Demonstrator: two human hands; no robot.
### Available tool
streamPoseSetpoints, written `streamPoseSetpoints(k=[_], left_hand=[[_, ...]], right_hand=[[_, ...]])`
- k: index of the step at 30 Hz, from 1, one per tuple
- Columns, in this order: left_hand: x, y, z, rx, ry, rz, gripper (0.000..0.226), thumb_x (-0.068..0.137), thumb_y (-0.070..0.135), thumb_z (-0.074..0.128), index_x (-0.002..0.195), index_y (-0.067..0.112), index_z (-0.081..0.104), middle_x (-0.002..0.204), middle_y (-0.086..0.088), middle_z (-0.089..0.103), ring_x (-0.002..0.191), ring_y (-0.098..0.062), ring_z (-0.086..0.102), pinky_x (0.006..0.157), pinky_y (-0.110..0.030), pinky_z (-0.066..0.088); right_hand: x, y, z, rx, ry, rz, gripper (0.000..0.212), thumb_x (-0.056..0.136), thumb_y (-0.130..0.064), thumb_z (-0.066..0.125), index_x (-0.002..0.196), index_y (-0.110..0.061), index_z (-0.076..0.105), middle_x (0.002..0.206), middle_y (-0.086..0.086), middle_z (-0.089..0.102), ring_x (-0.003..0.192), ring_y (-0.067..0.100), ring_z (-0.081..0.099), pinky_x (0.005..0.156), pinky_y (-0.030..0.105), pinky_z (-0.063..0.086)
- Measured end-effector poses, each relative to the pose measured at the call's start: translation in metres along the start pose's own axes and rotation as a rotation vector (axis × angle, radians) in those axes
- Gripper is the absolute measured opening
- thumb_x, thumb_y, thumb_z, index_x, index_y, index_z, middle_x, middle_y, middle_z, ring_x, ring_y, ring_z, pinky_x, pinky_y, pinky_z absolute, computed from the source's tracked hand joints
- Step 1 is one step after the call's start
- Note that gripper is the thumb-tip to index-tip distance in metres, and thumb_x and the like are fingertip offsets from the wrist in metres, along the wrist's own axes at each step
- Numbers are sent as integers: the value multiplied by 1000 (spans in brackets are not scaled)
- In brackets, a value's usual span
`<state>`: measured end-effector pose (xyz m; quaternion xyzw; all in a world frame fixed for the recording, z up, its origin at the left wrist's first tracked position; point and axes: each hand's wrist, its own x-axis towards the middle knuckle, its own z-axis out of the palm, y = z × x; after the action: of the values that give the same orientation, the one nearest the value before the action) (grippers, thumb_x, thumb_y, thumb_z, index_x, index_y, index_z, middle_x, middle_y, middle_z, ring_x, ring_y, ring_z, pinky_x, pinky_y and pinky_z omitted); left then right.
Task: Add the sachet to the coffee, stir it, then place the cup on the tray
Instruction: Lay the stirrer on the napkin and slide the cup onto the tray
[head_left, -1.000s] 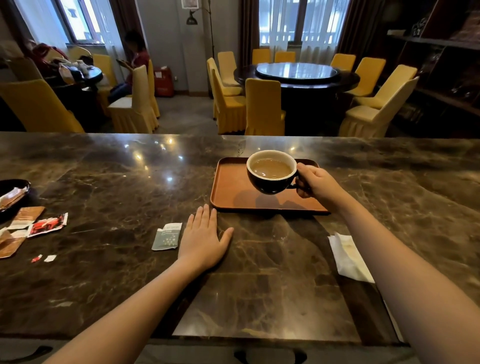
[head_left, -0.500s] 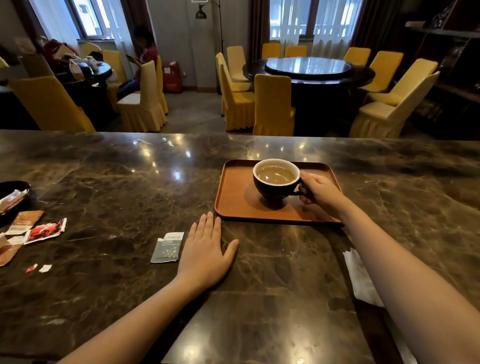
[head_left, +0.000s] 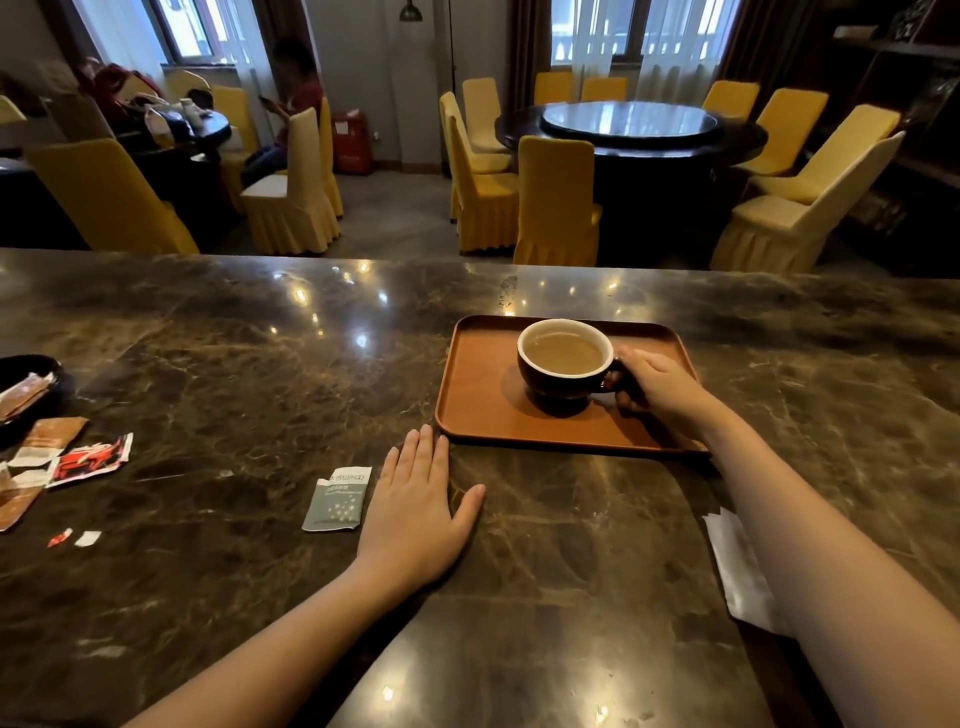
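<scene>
A dark cup with a white inside holds light brown coffee and stands on the brown tray, right of its middle. My right hand grips the cup's handle from the right. My left hand lies flat on the marble counter just in front of the tray's near left corner, fingers apart, holding nothing. A grey-green sachet lies on the counter right beside my left hand, on its left.
Torn red and brown sachets and small scraps lie at the left, by a black dish. A white napkin lies under my right forearm. Beyond the counter stand yellow chairs, round tables and a seated person.
The cup came down from above the tray and now rests on it, my right hand still on the handle. My left hand stayed flat on the counter.
</scene>
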<state>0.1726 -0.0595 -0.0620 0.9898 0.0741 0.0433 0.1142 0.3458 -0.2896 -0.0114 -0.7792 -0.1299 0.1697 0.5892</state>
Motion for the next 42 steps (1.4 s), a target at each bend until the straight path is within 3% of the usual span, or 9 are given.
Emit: streamPoseSetpoints(k=[5,8,14,27,33,39,42], left_hand=[[0,0,-1,-2,-6,1,73,88,59,17,145,16,-1,157,-6,-5,144,-15,-8,115,-32,-7],[0,0,-1,4,-14,1,73,88,59,16,145,16,-1,157,-6,-5,144,-16,-8,116,-32,-7],[0,0,-1,11,-12,-2,74,88,59,17,145,16,0,157,-6,-4,144,-16,-8,115,-32,-6],[1,0,0,-2,-10,2,74,88,59,17,145,16,1,157,-6,-3,144,-16,-7,114,-32,-8],[1,-1,0,-18,-20,-4,74,88,60,17,145,16,1,157,-6,-4,144,-16,-8,116,-33,-6],[0,0,0,-27,-18,-10,74,88,60,17,145,16,2,157,-6,-3,144,-16,-7,116,-34,-5],[0,0,-2,-55,-8,-8,74,88,60,18,145,16,3,157,-6,-1,144,-16,-6,117,-34,-4]], right_hand=[[-4,-5,-12,-317,67,-95,22,93,-25,45,102,-9,58,89,-1,61,81,15,58,66,22,50],[-7,-4,-20,-402,109,-188,18,90,-18,52,104,-13,62,85,-6,63,79,10,61,58,12,49],[-4,1,-17,-368,179,-207,26,89,-12,53,113,-8,61,91,9,67,76,14,64,58,7,50],[-5,5,-3,-282,322,-242,27,89,-9,52,114,-4,60,82,2,64,66,14,59,58,9,51],[-5,3,-1,-244,319,-208,26,90,-9,51,113,-5,61,90,8,66,69,17,60,58,10,52],[-5,-6,-3,-216,281,-131,26,90,-7,50,113,-2,60,80,1,63,69,14,59,50,7,47],[-8,-12,-3,-245,276,-102,31,91,-10,49,120,-3,55,93,10,65,71,13,59,49,7,48]])
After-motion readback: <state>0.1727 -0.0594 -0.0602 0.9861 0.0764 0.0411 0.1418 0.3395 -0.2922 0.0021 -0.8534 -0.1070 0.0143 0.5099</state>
